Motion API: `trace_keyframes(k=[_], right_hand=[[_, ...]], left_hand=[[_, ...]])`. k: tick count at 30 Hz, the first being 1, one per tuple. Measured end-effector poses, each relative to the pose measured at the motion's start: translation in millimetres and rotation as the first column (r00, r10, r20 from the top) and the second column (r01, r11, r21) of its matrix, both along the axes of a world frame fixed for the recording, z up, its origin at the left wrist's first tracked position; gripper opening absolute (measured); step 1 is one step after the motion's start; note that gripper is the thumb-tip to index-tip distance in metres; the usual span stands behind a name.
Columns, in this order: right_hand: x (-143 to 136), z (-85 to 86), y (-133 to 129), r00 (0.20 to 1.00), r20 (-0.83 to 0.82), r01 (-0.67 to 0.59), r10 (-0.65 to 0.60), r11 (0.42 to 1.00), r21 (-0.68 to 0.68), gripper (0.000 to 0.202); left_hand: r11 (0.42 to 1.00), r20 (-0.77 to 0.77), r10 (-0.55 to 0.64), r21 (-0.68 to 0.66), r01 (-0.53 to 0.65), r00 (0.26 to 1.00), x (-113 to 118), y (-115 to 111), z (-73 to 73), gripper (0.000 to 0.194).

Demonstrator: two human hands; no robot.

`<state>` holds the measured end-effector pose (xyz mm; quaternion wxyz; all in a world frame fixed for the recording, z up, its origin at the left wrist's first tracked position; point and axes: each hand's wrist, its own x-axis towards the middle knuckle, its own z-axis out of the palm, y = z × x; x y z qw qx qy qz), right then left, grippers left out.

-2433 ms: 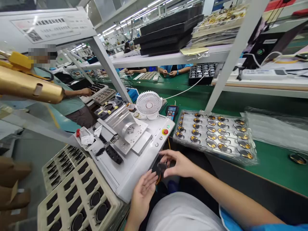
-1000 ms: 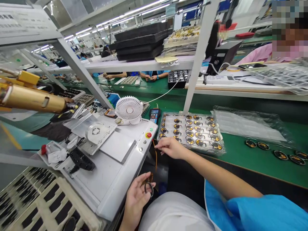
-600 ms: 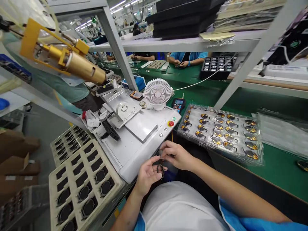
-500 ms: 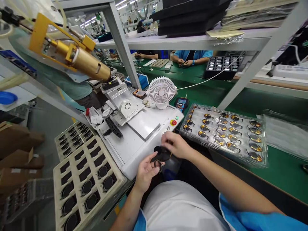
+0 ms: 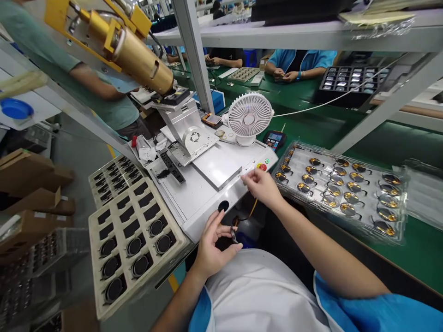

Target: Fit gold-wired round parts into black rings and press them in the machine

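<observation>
Green desk (image 5: 301, 108), running beyond and right of the right hand (image 5: 261, 186). On it: clear parts tray (image 5: 301, 161), right of hand; keypad handset (image 5: 274, 139), beyond hand; black compartment tray (image 5: 349, 84), farther off, ahead and right.

Beside my grip, the machine's plate (image 5: 217, 163) looks like smooth, softly glossy metal; the fan (image 5: 249, 115) is white plastic, the tray (image 5: 368, 225) clear glossy plastic, and the boxes (image 5: 26, 173) matt brown cardboard.
</observation>
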<state>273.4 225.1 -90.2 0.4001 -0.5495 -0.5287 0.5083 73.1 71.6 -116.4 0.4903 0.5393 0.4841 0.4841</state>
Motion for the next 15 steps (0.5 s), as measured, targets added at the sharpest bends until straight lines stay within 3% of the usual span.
trace_keyframes(k=[3,6,10,15], right_hand=[[-10,-9.9,-50,0.950,-0.246,-0.216,0.190,0.973,-0.084,0.049],[-21,-17.2,-77,0.907,-0.400,-0.189,0.129,0.975,-0.116,0.051],[-19,-16.0,-74,0.900,-0.435,-0.091,0.018,0.985,-0.148,0.041],[-6,-7.8,-69,0.906,-0.414,-0.167,0.085,0.972,-0.166,0.039]], left_hand=[[0.997,-0.201,0.005,0.075,0.010,0.980,5,2,1.5,0.083],[0.994,-0.269,-0.028,0.091,0.054,0.963,11,10,1.9,0.078],[0.993,-0.220,-0.073,0.076,0.092,0.973,15,14,0.4,0.071],[0.990,-0.065,-0.108,0.086,0.114,0.992,13,10,-1.2,0.078]])
